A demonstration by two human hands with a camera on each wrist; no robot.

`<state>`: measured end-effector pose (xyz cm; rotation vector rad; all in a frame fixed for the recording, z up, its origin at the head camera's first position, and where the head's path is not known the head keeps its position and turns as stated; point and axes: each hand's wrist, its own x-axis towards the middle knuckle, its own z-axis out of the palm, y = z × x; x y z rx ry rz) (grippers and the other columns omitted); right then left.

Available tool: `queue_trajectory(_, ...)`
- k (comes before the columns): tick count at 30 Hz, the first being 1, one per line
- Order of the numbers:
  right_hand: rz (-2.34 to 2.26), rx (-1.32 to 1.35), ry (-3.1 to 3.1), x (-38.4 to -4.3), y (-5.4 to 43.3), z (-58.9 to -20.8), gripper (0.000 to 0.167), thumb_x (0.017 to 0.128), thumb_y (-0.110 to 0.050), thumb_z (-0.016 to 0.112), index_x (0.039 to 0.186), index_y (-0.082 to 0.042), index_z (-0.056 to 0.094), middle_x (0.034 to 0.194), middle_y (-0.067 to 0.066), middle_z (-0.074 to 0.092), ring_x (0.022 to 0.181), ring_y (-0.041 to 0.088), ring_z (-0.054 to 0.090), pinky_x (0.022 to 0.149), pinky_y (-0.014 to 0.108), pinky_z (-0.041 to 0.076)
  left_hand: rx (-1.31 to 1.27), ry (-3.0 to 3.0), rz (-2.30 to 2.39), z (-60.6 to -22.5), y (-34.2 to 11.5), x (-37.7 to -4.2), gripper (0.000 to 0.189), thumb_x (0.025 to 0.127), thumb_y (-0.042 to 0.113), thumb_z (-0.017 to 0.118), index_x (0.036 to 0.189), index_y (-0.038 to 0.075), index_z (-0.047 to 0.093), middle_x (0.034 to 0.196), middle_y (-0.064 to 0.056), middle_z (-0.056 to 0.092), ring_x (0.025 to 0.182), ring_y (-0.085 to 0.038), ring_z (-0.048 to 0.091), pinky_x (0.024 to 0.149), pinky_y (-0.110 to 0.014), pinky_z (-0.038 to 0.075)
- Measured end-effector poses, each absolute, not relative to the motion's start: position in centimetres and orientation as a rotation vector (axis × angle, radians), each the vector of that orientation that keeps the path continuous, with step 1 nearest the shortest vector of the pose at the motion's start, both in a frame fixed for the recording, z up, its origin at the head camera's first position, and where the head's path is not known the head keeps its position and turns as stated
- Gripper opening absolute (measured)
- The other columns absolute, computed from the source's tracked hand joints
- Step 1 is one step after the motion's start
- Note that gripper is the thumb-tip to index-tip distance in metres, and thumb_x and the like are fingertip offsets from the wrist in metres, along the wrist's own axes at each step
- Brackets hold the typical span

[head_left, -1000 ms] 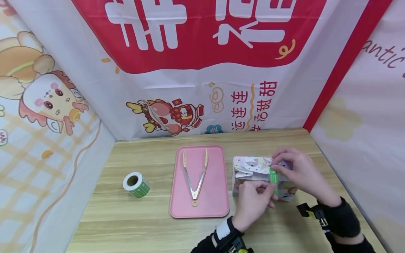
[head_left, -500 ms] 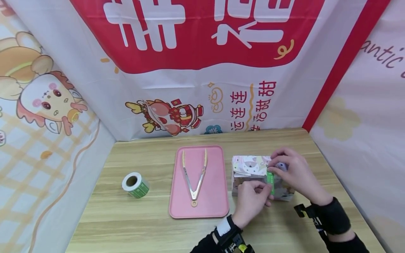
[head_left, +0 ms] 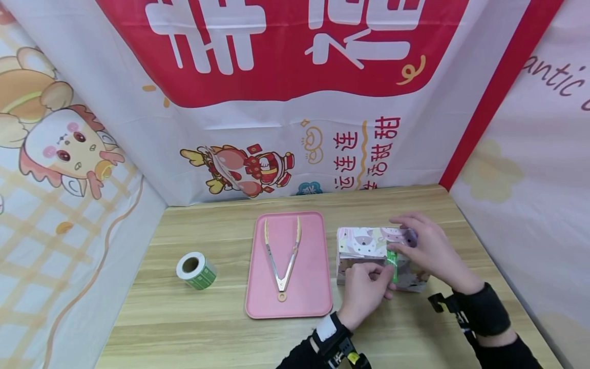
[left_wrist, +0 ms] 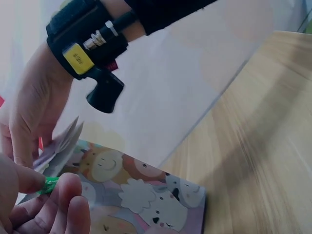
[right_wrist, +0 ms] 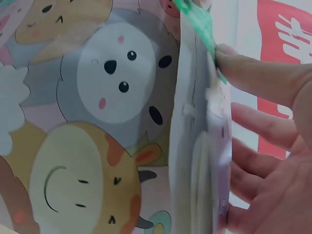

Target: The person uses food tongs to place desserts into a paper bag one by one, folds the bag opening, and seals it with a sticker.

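Observation:
A paper box (head_left: 364,242) printed with cartoon animals lies on the right of the table; its lid flap edges gape slightly in the right wrist view. Across the front edge of the lid runs a narrow green sticker (head_left: 392,260). My left hand (head_left: 364,289) pinches the sticker's lower end between thumb and forefinger. From above, my right hand (head_left: 430,248) touches the lid, its thumb pressing the upper end of the green strip. Its other fingers, relaxed and spread, lie along the top of the box in the right wrist view.
Left of the box is a pink tray (head_left: 318,287) bearing metal tongs (head_left: 287,279) with pale tips. Farther left, a roll of green stickers (head_left: 197,271) stands on the wooden table (head_left: 193,328). Printed cloth (head_left: 249,113) hangs behind and at both sides.
My right fingers have spread off the sticker's upper end toward the back of the lid, the thumb staying on it. The strip has shifted slightly left and now lies against the lid.

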<state>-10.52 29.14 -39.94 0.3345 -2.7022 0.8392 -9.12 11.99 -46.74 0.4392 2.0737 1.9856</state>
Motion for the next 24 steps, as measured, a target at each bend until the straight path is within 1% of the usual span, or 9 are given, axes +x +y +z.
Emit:
queue_trajectory(3,0.804,0.318,-2.78,-10.7,29.1,-39.7,0.047,0.075,-0.011,0.087,0.116,0.002,0.067,0.113,0.019,0.064,0.103,0.036,0.06,0.084,0.056,0.047,0.43,2.089,1.973,-47.3,12.1,-9.4,0.024,0.096,0.027,0.067,0.084,0.008,0.075,0.061,0.008,0.066,0.045,-0.009,0.062,0.042,-0.027,0.049)
queue_trajectory(5,0.766,0.307,-2.824,-10.8,29.0,-39.7,0.043,0.077,-0.014,0.086,0.113,0.001,0.069,0.11,0.018,0.066,0.099,0.034,0.061,0.081,0.053,0.049,0.425,2.108,1.958,-47.7,12.1,-9.6,0.026,0.096,0.03,0.066,0.083,0.009,0.075,0.06,0.009,0.066,0.045,-0.009,0.062,0.042,-0.028,0.049)
queue_trajectory(10,0.679,0.303,-2.88,-11.1,29.2,-40.2,0.041,0.078,-0.02,0.086,0.112,-0.002,0.071,0.109,0.015,0.068,0.092,0.029,0.064,0.074,0.048,0.051,0.415,2.166,1.92,-48.8,12.3,-10.1,0.024,0.096,0.03,0.066,0.085,0.012,0.077,0.059,0.012,0.065,0.044,-0.01,0.062,0.042,-0.028,0.049)
queue_trajectory(13,0.649,0.323,-2.883,-11.3,29.4,-40.4,0.04,0.079,-0.022,0.086,0.112,-0.004,0.072,0.105,0.013,0.07,0.08,0.021,0.064,0.066,0.041,0.051,0.425,2.195,1.907,-49.2,12.4,-10.3,0.023,0.096,0.03,0.066,0.086,0.013,0.078,0.059,0.013,0.065,0.045,-0.011,0.062,0.04,-0.027,0.048)
queue_trajectory(17,0.636,0.341,-2.867,-11.5,29.7,-40.6,0.037,0.077,-0.023,0.086,0.108,-0.005,0.075,0.099,0.01,0.072,0.065,0.011,0.055,0.056,0.031,0.045,0.452,2.237,1.898,-49.3,12.5,-10.4,0.024,0.097,0.03,0.065,0.083,0.014,0.078,0.059,0.012,0.064,0.044,-0.01,0.061,0.038,-0.026,0.046)
queue_trajectory(19,0.639,0.343,-2.861,-11.6,29.7,-40.6,0.037,0.077,-0.024,0.086,0.106,-0.005,0.075,0.097,0.01,0.072,0.064,0.01,0.054,0.055,0.03,0.043,0.459,2.268,1.888,-49.4,12.6,-10.4,0.026,0.097,0.031,0.065,0.081,0.014,0.077,0.058,0.012,0.064,0.043,-0.009,0.06,0.037,-0.025,0.044)
queue_trajectory(24,0.65,0.344,-2.848,-11.7,29.8,-40.6,0.036,0.077,-0.025,0.086,0.106,-0.006,0.075,0.097,0.01,0.072,0.066,0.011,0.057,0.056,0.03,0.044,0.437,2.339,1.863,-49.3,12.8,-10.5,0.03,0.096,0.037,0.064,0.078,0.016,0.077,0.055,0.014,0.061,0.041,-0.007,0.059,0.035,-0.026,0.041)
